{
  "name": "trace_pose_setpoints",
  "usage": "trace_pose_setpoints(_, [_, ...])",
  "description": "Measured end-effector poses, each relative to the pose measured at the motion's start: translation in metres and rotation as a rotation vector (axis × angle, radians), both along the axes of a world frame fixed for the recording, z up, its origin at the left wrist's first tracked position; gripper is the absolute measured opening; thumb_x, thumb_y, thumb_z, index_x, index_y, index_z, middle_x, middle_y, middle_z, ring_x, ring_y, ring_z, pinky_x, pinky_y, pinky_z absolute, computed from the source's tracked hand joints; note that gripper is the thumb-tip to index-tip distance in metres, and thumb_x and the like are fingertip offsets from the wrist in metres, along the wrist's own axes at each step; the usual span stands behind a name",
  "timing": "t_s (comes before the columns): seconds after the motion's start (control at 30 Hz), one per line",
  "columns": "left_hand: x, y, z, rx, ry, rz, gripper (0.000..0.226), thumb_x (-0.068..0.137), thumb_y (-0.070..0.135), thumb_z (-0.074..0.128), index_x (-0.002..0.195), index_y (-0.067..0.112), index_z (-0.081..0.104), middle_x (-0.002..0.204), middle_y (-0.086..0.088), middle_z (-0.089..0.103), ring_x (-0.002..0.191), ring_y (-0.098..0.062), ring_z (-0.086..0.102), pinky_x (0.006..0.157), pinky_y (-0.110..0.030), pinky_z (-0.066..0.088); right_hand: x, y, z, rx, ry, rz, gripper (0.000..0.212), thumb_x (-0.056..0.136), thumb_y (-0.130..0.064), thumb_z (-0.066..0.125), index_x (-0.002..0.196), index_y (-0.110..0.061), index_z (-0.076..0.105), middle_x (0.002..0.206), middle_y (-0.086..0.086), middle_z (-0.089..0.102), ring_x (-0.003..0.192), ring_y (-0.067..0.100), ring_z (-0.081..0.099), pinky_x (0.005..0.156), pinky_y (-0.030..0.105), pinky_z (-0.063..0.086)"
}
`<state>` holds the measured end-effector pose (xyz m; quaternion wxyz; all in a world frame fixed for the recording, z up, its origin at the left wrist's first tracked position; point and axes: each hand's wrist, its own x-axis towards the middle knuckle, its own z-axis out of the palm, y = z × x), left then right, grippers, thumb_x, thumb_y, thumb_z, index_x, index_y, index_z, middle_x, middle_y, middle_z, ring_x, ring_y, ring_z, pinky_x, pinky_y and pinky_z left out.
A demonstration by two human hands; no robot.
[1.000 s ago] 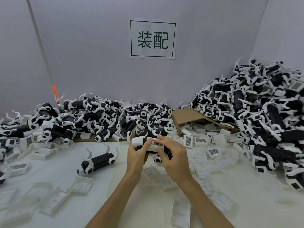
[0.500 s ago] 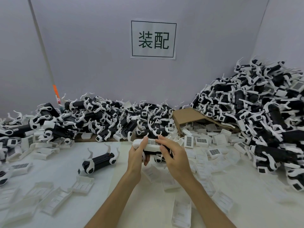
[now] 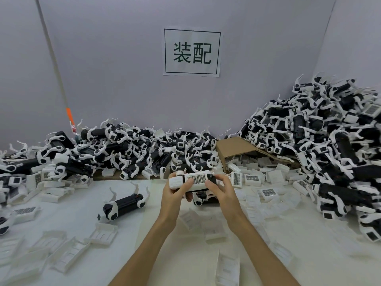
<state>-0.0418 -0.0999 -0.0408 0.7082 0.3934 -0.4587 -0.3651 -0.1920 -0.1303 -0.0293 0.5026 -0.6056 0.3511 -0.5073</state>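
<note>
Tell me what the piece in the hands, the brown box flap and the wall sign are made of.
The held piece is likely moulded plastic: white, smooth, softly shiny, with a gridded panel. The box flap is probably cardboard: matte brown, creased. The wall sign looks like paper: matte white, flat, printed dark characters.

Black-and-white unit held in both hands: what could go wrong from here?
1. The left hand and right hand grip the black-and-white unit at its ends; its white grid cover might seat crooked or slip.
2. A second unit lies just below the hands and could get knocked.
3. The steep heap on the right might slide onto the loose white covers.
</note>
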Motion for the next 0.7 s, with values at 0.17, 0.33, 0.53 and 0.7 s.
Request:
trace_pose_setpoints(0.17, [0.002,0.0,0.001,-0.028,-0.007,-0.02,0.036,0.078,0.028,0.074,0.11,0.017,0.06,0.087,-0.003,0.073,0.067,-0.013,0.065,0.059,-0.016,0.05,0.0,0.001,0.003,0.012,-0.075,-0.007,0.032,0.092,-0.019,0.07,0.12,-0.018,0.055,0.096,-0.003,0.076,0.078,-0.001,0.07,0.064,0.009,0.048])
trace_pose_setpoints(0.33, [0.003,0.0,0.003,0.006,0.003,-0.056,0.045,0.075,0.03,0.076,0.118,0.025,0.065,0.098,0.002,0.077,0.087,-0.009,0.071,0.068,-0.016,0.053,-0.002,-0.001,0.003,-0.026,-0.127,-0.003,0.038,0.091,-0.006,0.069,0.124,-0.016,0.052,0.102,0.007,0.075,0.081,0.007,0.072,0.069,0.016,0.053])
trace_pose_setpoints(0.53, [0.01,0.002,0.006,-0.004,-0.054,-0.172,0.051,0.072,0.024,0.082,0.12,0.034,0.068,0.107,0.0,0.075,0.094,-0.012,0.07,0.076,-0.017,0.053,-0.004,-0.004,-0.001,-0.082,-0.075,0.003,0.061,0.084,-0.009,0.079,0.13,-0.029,0.045,0.103,0.004,0.074,0.09,0.014,0.073,0.073,0.02,0.055])
trace_pose_setpoints(0.7, [0.011,0.001,0.005,0.016,-0.142,-0.14,0.052,0.071,0.022,0.081,0.119,0.035,0.066,0.119,0.003,0.069,0.104,-0.018,0.068,0.084,-0.026,0.055,-0.008,-0.005,-0.001,-0.158,-0.028,0.016,0.069,0.079,-0.01,0.082,0.134,-0.035,0.048,0.1,0.007,0.074,0.091,0.014,0.072,0.077,0.024,0.056])
